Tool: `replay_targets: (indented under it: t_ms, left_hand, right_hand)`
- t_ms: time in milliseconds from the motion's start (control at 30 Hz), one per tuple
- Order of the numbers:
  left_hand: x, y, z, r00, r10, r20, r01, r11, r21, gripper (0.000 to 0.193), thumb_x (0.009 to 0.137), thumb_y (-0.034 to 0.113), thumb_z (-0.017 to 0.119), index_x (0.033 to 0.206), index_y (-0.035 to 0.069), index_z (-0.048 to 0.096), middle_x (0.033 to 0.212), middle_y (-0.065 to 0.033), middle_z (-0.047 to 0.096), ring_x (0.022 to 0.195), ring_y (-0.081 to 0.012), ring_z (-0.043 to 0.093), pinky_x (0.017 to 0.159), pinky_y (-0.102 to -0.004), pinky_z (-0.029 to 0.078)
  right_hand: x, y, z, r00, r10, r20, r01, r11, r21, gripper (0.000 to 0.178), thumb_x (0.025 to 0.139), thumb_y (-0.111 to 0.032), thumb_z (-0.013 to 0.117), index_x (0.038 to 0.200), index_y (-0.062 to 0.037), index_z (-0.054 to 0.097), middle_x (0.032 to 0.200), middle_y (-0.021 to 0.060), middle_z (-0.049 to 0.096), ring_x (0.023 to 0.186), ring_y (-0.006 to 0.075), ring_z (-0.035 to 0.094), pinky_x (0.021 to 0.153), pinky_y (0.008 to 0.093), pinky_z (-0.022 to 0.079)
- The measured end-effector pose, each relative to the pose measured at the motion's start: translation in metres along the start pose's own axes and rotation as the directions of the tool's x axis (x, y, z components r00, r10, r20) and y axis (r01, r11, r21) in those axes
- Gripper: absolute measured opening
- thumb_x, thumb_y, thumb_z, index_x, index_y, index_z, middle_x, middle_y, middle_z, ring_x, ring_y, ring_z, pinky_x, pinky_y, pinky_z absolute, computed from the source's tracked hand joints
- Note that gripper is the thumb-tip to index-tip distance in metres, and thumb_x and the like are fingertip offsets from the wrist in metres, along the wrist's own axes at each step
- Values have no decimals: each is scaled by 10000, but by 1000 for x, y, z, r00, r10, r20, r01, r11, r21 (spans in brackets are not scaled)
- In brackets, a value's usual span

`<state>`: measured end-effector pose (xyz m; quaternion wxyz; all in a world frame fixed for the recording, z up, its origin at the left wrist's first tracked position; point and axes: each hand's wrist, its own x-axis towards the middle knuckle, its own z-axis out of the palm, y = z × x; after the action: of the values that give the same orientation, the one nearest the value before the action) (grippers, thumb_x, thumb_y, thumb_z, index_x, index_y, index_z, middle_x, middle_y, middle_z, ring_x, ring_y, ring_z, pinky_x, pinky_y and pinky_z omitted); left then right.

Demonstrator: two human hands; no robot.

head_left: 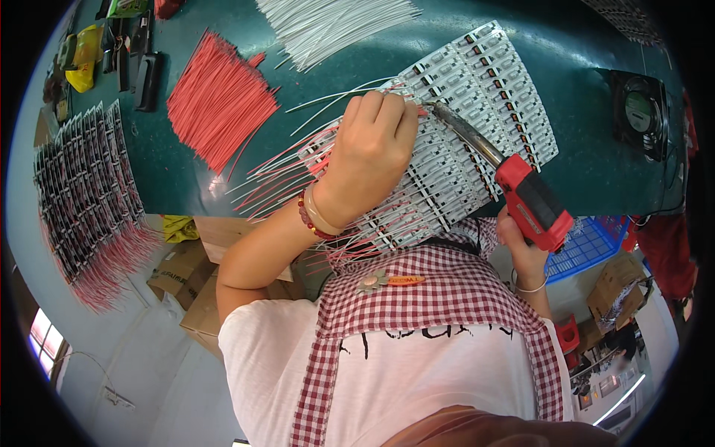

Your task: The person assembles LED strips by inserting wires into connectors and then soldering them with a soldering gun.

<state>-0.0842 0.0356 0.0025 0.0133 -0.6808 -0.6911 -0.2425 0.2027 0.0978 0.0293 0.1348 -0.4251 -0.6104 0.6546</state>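
Note:
My left hand point(376, 141) is closed in a pinch over the white circuit-board panel point(477, 89). A short red wire point(422, 112) shows at its fingertips, most of it hidden by the fingers. In my right hand point(523, 249) is a red and black soldering gun point(532, 201), gripped from below. Its metal tip touches or nearly touches the board right beside the left fingertips. The panel lies tilted at the near table edge, printed with rows of identical small boards. Red and white wires point(287, 179) stick out from its left side, several passing under my left wrist.
A stack of red wires point(220, 100) and a bundle of white wires point(335, 26) lie on the green table point(588, 179). Finished-looking wired panels point(89, 179) hang over the left edge. A black device with a round dial point(640, 112) stands right, above a blue basket point(588, 249).

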Motion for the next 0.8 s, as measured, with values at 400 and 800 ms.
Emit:
replay_targets:
  t_ms: [400,800]
  left_hand:
    - [2,-1,-3,1000,-19,17,19,1000,-2,103,754,57,652,818,-17,620,803,-92,497,777,-227,512,692,-338,422]
    - [-3,8,-5,1000,1,24,1,998,-55,170,757,59,648,899,-35,651,804,-86,499,775,-226,501,694,-339,416]
  right_hand:
    - [0,1,4,986,-150,-70,143,985,-102,450,918,-113,639,1293,94,499,711,68,568,539,112,483,517,240,395]
    - [-16,15,4,994,-50,-100,44,997,-66,384,917,-149,656,1216,54,526,712,63,560,562,106,489,515,235,382]
